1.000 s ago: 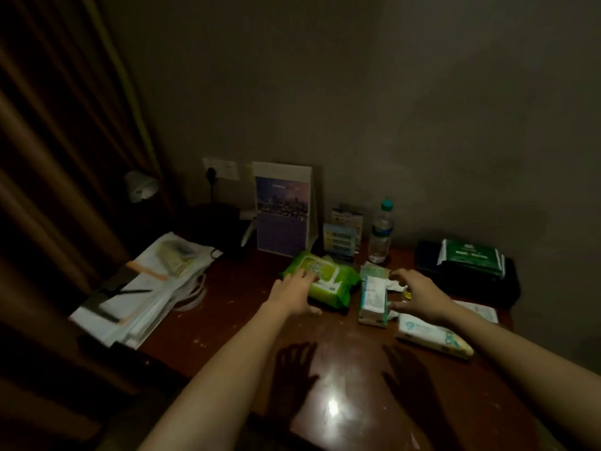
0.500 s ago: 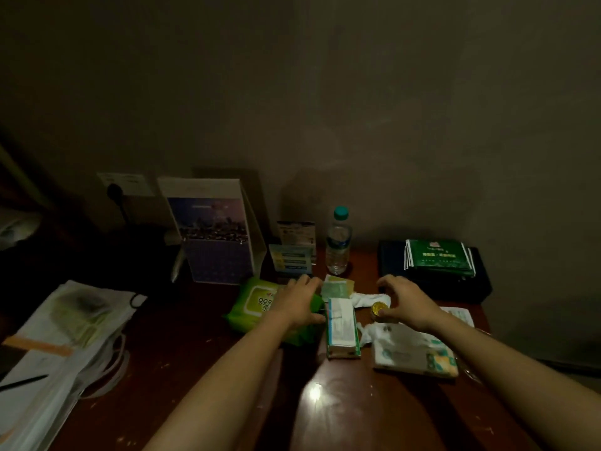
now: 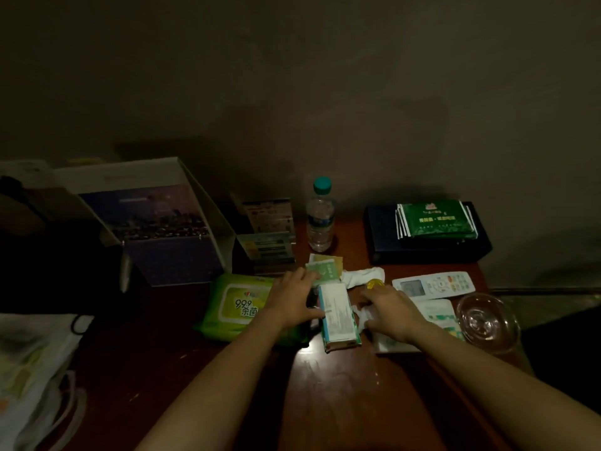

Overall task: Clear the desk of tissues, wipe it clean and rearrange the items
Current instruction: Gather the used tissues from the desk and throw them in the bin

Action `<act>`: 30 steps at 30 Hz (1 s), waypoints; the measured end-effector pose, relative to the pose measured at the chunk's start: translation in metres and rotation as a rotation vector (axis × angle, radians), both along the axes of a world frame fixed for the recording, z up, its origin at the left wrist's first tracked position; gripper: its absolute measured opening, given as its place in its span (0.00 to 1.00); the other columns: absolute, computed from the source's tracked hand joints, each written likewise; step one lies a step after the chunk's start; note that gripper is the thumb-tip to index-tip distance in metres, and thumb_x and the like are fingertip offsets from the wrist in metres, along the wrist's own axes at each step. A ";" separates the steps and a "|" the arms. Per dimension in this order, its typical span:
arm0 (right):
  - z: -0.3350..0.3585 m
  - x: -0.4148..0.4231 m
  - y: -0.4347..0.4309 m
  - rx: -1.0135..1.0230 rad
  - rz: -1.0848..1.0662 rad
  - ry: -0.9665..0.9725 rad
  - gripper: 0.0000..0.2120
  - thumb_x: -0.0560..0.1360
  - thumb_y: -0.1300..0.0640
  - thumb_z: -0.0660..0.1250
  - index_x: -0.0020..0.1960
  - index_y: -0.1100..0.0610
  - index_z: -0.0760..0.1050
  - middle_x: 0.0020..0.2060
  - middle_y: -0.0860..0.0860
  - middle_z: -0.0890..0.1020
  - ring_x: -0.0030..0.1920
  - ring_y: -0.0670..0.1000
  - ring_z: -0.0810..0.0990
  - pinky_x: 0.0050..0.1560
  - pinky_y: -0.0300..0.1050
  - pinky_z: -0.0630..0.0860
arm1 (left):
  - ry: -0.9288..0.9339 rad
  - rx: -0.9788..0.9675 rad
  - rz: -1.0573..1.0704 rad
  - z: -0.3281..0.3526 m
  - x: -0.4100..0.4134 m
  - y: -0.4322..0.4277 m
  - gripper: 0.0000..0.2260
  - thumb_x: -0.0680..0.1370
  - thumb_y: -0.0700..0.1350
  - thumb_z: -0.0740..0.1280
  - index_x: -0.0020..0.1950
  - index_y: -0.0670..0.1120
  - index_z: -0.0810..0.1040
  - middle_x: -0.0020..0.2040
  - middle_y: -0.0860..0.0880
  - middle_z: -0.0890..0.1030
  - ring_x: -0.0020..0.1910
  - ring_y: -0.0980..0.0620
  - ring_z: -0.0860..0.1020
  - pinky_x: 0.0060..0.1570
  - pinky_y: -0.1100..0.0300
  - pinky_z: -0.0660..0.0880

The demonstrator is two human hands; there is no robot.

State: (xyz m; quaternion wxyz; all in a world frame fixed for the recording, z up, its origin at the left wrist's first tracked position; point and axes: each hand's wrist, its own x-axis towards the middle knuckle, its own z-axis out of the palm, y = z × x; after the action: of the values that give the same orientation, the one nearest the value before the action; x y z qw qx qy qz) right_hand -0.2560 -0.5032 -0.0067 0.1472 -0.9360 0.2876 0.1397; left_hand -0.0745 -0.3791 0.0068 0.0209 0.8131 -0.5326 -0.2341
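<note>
Tissue-clearing is happening at centre frame: the right hand (image 3: pixel 388 309) is pinching a crumpled tissue (image 3: pixel 361 315) beside the box (image 3: pixel 338 315), while the left hand (image 3: pixel 292 301) is lying flat and loose on the wipes pack (image 3: pixel 237 304). Lifting it off the desk (image 3: pixel 341 385), then taking the other tissue (image 3: pixel 362 275) just above, is looking due.

Left hand (image 3: pixel 292 301) lies flat, fingers relaxed; right hand (image 3: pixel 388 310) palm-down

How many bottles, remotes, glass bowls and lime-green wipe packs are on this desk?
Bottle: 1
Remote: 1
Glass bowl: 1
Lime-green wipe pack: 1
Total: 4
</note>
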 end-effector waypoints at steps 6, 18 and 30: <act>-0.018 0.012 0.013 -0.206 0.069 0.152 0.18 0.76 0.50 0.61 0.65 0.53 0.70 0.65 0.52 0.72 0.66 0.56 0.66 0.63 0.51 0.63 | 0.020 -0.031 -0.057 -0.005 0.005 0.000 0.35 0.72 0.57 0.72 0.74 0.53 0.61 0.69 0.49 0.65 0.68 0.47 0.63 0.65 0.51 0.62; -0.001 0.000 0.012 -0.078 -0.131 -0.256 0.10 0.73 0.58 0.65 0.53 0.56 0.79 0.52 0.53 0.79 0.56 0.55 0.73 0.50 0.45 0.66 | 0.020 -0.028 -0.075 0.004 0.001 0.001 0.41 0.68 0.62 0.73 0.75 0.53 0.59 0.70 0.50 0.64 0.68 0.47 0.62 0.67 0.51 0.62; 0.031 -0.029 -0.053 0.021 -0.430 -0.392 0.07 0.75 0.57 0.66 0.53 0.55 0.77 0.48 0.48 0.75 0.54 0.50 0.71 0.45 0.44 0.68 | 0.002 -0.086 -0.064 0.013 -0.033 -0.069 0.26 0.78 0.51 0.67 0.73 0.49 0.63 0.68 0.47 0.67 0.66 0.46 0.68 0.63 0.52 0.67</act>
State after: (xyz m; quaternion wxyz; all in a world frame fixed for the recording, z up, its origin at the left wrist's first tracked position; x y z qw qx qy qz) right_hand -0.2848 -0.5559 0.0238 0.2360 -0.8612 0.4439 -0.0754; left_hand -0.1077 -0.4485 0.0194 0.0490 0.7938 -0.5679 -0.2122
